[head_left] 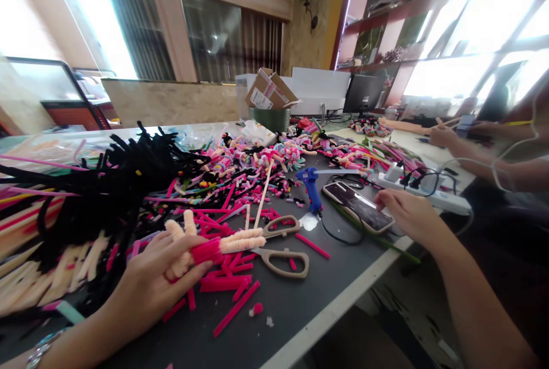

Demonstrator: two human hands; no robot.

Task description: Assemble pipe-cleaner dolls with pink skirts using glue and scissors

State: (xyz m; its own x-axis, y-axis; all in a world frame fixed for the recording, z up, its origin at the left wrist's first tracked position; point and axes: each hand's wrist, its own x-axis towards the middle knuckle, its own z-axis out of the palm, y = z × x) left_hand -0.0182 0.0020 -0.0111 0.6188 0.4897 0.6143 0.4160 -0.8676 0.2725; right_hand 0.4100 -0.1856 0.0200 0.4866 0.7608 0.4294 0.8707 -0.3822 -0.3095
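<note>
In my left hand (158,272) is a small figure (206,250) made of fuzzy stems, with a hot pink middle and peach limbs; my thumb and fingers pinch it. My right hand (405,214) hangs over the near end of a phone (358,206), fingers bent and close together; whether it holds anything is too small to tell. Scissors with beige handles (285,263) lie just right of the figure, blades partly hidden by pink pieces. A blue glue gun (313,194) rests between the scissors and the phone. Cut pink stems (235,309) lie below the figure.
Black stems (141,157) and peach stems (64,272) are heaped at the left. Colourful small pieces (274,154) spread behind. A power strip (441,197) sits at the right edge. Another person's hands (448,134) are at the far right. A cardboard box (270,91) stands at the back.
</note>
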